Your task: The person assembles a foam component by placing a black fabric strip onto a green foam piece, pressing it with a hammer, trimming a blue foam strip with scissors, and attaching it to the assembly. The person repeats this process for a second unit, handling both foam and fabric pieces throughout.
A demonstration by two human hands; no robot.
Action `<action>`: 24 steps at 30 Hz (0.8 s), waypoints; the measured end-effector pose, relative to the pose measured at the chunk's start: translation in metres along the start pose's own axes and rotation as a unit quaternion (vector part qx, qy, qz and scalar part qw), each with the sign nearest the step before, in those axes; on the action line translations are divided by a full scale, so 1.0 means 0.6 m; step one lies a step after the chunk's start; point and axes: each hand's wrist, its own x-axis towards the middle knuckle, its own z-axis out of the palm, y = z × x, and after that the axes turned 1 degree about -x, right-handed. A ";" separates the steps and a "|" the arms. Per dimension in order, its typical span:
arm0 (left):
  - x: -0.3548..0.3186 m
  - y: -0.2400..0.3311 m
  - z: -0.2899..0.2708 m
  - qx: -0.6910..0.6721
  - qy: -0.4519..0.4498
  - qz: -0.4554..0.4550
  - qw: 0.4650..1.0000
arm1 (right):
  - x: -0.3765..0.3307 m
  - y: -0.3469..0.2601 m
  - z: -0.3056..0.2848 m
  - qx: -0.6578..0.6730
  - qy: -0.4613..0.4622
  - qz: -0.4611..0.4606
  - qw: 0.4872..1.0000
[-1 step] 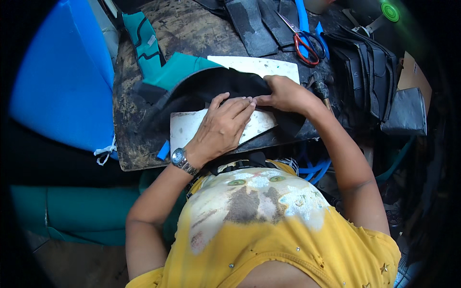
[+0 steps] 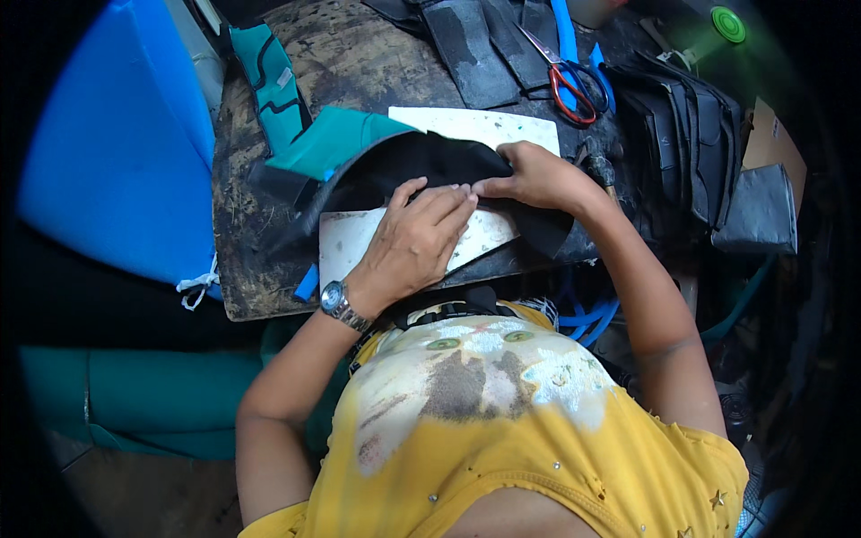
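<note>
Leaning against the table's left side stands a blue panel point(image 2: 117, 152), with teal cloth point(image 2: 161, 394) heaped below it. On the worn dark table point(image 2: 247, 206) lie a teal strip point(image 2: 269, 81) and a teal piece point(image 2: 332, 139), the latter partly over a black sheet point(image 2: 421, 161). The left hand point(image 2: 417, 238), with a wristwatch point(image 2: 339, 303) on its wrist, lies flat, fingers together and stretched out, pressing down on a pale board point(image 2: 345, 247) and the black sheet's edge; its grip is not clamped on anything. The right hand point(image 2: 529, 175) meets it fingertip to fingertip, fingers curled down onto the fold of the black sheet, pinning it against the board. A second pale board point(image 2: 484, 125) shows behind the sheet. Farther back lie black strips point(image 2: 466, 49), then red-handled scissors point(image 2: 569, 85) beside a blue tube point(image 2: 563, 27). At right sits a stack of black pieces point(image 2: 691, 125).
</note>
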 end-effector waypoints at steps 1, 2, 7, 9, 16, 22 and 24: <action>-0.003 0.001 -0.001 0.006 -0.005 -0.011 1.000 | -0.004 0.007 -0.007 0.083 -0.029 0.007 0.996; -0.008 0.003 -0.002 0.020 0.005 -0.008 1.000 | -0.014 0.015 -0.008 0.164 -0.049 0.021 0.985; -0.016 0.006 -0.004 0.062 -0.009 -0.023 0.998 | -0.055 0.034 0.034 0.345 0.033 -0.023 0.938; -0.016 0.008 -0.003 0.079 -0.015 -0.020 0.997 | -0.059 0.035 0.051 0.327 0.062 -0.050 0.942; -0.010 0.020 -0.001 0.102 -0.034 -0.043 0.993 | -0.020 0.027 0.053 0.176 0.135 -0.094 0.971; -0.003 0.018 0.006 -0.027 -0.005 -0.024 0.999 | -0.011 0.024 0.040 0.153 0.095 -0.048 0.982; -0.005 0.018 0.007 -0.032 -0.005 -0.038 0.999 | -0.017 0.029 0.030 0.250 0.054 0.006 0.967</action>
